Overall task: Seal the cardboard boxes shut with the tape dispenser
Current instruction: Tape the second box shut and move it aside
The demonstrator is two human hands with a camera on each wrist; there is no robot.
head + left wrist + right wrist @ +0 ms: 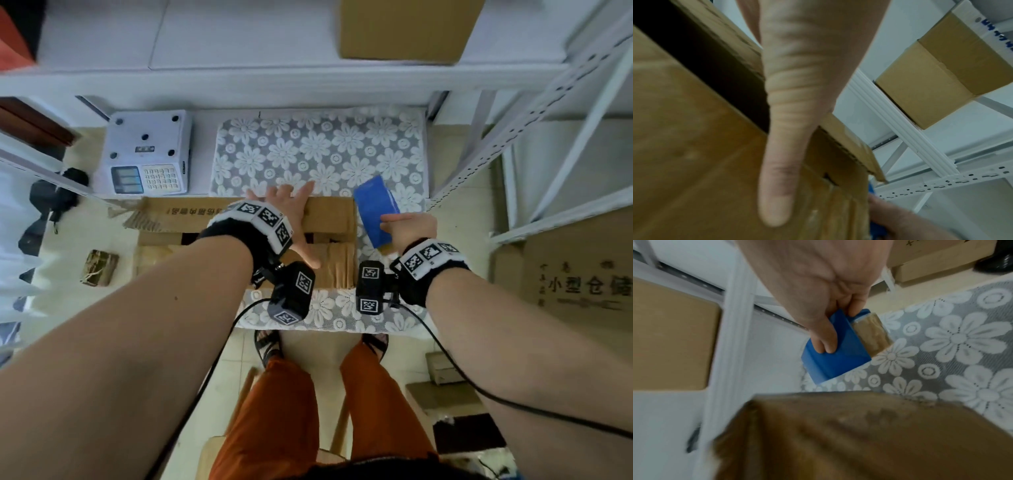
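Note:
A brown cardboard box (pixel 329 219) (pixel 694 146) (pixel 859 434) sits on the flower-patterned mat (pixel 308 154), its top flaps not fully down, a dark gap showing between them. My left hand (pixel 291 219) (pixel 797 81) lies flat on the far flap with straight, spread fingers, thumb on the near flap. My right hand (pixel 407 229) (pixel 824 318) grips a blue tape dispenser (pixel 376 209) (pixel 834 356) with brown tape, held in the air just right of the box, above the mat.
A white electronic scale (pixel 147 154) stands left of the mat. White metal shelving (pixel 513 137) rises at the right, another cardboard box (pixel 404 31) on the shelf above. A large flat carton (pixel 579 270) leans at far right. Small items lie on the tiled floor (pixel 99 267).

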